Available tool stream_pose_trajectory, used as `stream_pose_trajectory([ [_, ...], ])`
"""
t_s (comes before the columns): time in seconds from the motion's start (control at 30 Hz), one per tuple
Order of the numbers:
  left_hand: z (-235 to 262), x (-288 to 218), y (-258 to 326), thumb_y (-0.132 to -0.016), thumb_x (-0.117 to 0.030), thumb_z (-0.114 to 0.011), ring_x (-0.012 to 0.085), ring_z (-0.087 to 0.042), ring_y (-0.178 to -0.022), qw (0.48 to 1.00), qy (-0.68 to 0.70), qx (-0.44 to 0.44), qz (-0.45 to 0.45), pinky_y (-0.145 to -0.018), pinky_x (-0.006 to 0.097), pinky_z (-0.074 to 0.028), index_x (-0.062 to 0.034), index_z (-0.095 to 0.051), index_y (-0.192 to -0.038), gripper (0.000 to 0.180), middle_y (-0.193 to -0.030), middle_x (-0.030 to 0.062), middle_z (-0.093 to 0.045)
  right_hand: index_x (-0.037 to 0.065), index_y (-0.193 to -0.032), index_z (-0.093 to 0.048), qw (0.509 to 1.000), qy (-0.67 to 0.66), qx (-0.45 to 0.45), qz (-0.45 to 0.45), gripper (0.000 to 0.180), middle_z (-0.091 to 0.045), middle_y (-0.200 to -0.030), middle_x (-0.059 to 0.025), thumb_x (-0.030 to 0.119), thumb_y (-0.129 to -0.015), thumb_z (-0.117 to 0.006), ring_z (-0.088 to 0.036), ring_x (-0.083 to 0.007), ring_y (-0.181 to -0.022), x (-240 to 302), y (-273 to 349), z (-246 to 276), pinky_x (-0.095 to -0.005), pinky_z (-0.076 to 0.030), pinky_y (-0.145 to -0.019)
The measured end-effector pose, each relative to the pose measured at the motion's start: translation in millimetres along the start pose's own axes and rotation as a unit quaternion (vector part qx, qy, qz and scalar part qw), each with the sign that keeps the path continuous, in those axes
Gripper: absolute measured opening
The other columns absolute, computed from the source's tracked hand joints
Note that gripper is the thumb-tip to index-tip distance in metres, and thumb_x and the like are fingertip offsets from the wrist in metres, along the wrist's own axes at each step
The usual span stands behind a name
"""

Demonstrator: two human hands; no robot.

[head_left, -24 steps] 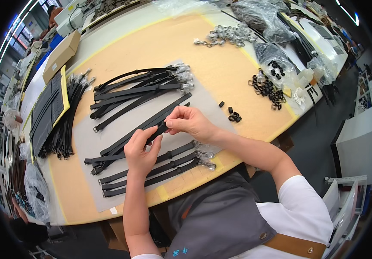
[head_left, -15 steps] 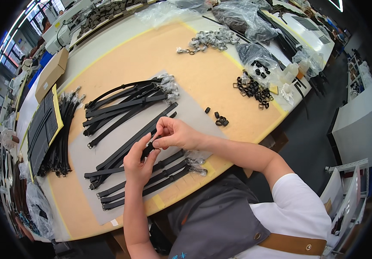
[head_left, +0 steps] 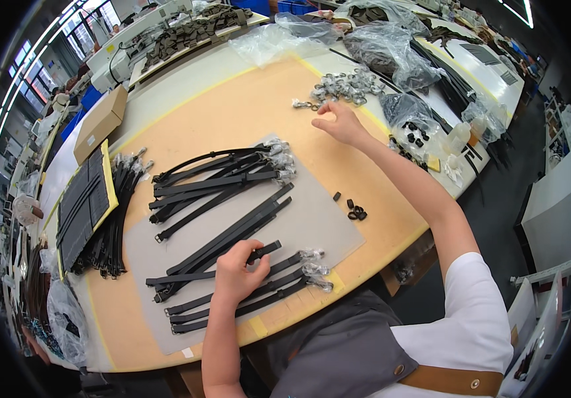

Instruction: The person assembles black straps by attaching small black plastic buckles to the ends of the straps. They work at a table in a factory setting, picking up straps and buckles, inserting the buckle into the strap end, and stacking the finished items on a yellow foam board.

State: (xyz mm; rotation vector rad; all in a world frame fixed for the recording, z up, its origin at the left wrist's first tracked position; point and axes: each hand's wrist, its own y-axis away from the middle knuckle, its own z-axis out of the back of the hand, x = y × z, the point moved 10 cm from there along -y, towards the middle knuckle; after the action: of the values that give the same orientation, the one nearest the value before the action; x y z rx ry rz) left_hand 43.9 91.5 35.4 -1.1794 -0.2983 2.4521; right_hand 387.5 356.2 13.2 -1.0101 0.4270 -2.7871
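Left hand (head_left: 238, 272): curled in a pinch on 1 black strap (head_left: 270, 249), its short end jutting past the fingers to the right, the rest running left over other straps on the grey sheet (head_left: 322, 222). Whether the fingertips press the strap itself or a small loop on it is hard to tell from here.

Right hand (head_left: 342, 125): thumb and forefinger parted, nothing seen between them; it is just below the pile of metal clasps (head_left: 348, 86) on the table (head_left: 226, 109).

Method, as judged: steady the strap with a firm pinch near its end, flat and untwisted. For a pick at the clasps, a thumb-and-finger grip on 1 loose piece at the pile's near edge looks safer than digging into the tangle.

Pose: right arm stretched far forward, hand over the table, thumb side to the left. Left forearm rises from the lower edge, wrist low, close to the 3 front straps (head_left: 232, 306).
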Motion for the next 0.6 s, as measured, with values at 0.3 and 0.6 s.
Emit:
stream_pose_trajectory([
  [0.3, -6.8, 7.6, -3.7, -0.081, -0.009, -0.082, 0.0173, -0.069, -0.067, 0.999, -0.021, 0.038, 0.012, -0.062, 0.029, -0.055, -0.0030, -0.072, -0.103, 0.024, -0.082, 0.0079, -0.070, 0.029, -0.143, -0.063, 0.961, 0.271, -0.042, 0.023, 0.075, -0.037, -0.165, -0.0157, 0.070, -0.081, -0.070, -0.013, -0.0436, -0.159, 6.4, -93.6, -52.7, -0.0685, -0.009, -0.124],
  [0.6, -9.7, 7.6, -6.0, -0.082, -0.014, -0.081, 0.0239, -0.071, -0.065, 0.996, -0.072, 0.046, -0.006, -0.057, 0.034, -0.056, -0.0091, -0.071, -0.100, 0.022, -0.085, 0.0065, -0.072, 0.022, -0.132, -0.069, 0.943, 0.284, -0.065, -0.159, 0.049, -0.052, -0.149, -0.0131, 0.053, -0.096, -0.057, -0.035, -0.0456, -0.147, -80.6, -111.4, -1.4, -0.0727, -0.027, -0.115],
])
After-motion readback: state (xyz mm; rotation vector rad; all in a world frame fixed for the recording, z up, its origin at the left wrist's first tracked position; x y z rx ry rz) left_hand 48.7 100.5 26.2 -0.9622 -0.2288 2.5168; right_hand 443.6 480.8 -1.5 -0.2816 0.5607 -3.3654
